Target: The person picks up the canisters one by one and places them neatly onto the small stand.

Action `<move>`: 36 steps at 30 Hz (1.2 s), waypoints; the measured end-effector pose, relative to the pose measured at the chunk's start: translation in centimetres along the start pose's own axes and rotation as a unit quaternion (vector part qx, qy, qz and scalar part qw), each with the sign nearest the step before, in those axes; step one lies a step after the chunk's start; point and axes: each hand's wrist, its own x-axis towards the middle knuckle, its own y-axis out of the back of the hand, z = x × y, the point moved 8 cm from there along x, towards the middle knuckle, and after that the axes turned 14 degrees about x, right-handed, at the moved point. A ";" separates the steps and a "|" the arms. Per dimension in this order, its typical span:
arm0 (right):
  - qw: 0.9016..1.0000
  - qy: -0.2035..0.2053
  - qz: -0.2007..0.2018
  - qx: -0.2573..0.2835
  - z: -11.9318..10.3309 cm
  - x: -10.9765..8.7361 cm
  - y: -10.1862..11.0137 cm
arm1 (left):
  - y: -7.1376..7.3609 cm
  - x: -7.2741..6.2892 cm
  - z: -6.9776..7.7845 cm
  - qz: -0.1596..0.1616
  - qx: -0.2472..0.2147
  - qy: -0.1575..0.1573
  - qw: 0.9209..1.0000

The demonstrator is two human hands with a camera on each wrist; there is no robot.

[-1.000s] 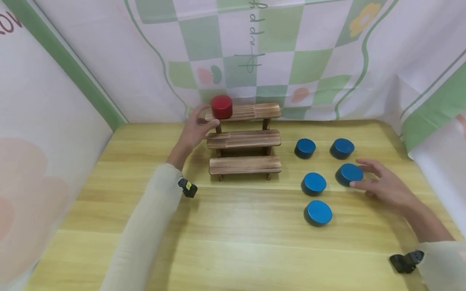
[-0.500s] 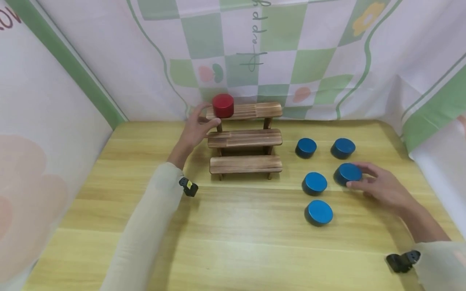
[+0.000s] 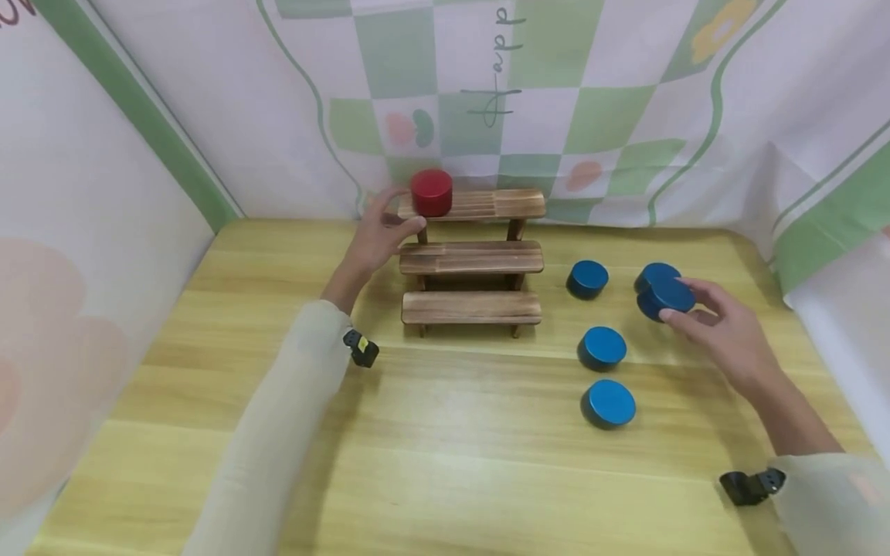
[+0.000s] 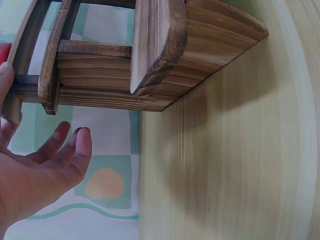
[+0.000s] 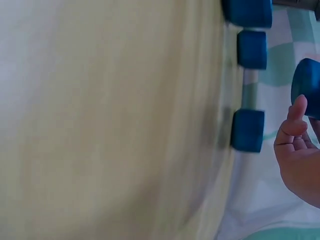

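Note:
My left hand (image 3: 375, 238) is at the left end of the top step of a three-tier wooden stand (image 3: 473, 257). Thumb and forefinger pinch that step's end, while the other fingers (image 4: 82, 145) spread loose below. Right beside the fingertips, a red round block (image 3: 432, 193) sits on the same step. My right hand (image 3: 737, 336) grips a blue round block (image 3: 667, 298) by its sides, thumb in front and fingers behind. The right wrist view shows this block (image 5: 306, 85) held up off the table. In the head view it overlaps another blue block (image 3: 657, 272) behind it.
Three more blue blocks stand right of the stand: one at the back (image 3: 587, 279), one nearer (image 3: 602, 348) and one in front (image 3: 608, 404). A patterned cloth (image 3: 535, 116) hangs behind the wooden table (image 3: 431, 448), with cloth at both sides too.
My right hand has closed on the blue block and lifted it from the table, moving slightly away from me. The left hand keeps its place at the stand; the head view has shifted a little.

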 end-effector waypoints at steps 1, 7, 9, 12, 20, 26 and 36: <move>1.000 0.003 0.003 0.004 -0.4 0.1 -0.2 | 0.0 0.0 0.0 0.000 0.000 0.001 1.000; 0.999 0.027 0.013 0.026 -2.7 0.5 -1.1 | 0.0 -0.1 0.0 -0.002 -0.006 0.004 1.000; 0.998 0.037 0.012 0.038 -3.4 0.6 -1.3 | -0.1 0.0 0.0 -0.003 -0.008 0.003 1.000; 0.997 0.052 0.012 0.055 -4.4 0.9 -1.7 | -0.2 0.0 -0.1 -0.004 -0.012 0.002 1.000; 0.995 0.086 -0.001 0.053 -7.1 2.1 -3.3 | -0.1 -0.1 -0.1 -0.001 -0.011 0.004 1.000; 0.992 0.119 -0.006 0.053 -8.8 3.3 -5.1 | -0.1 0.0 0.0 -0.002 -0.019 0.004 1.000; 0.992 0.120 -0.008 0.037 -11.6 4.9 -7.5 | -0.1 0.1 -0.2 0.001 -0.015 -0.008 1.000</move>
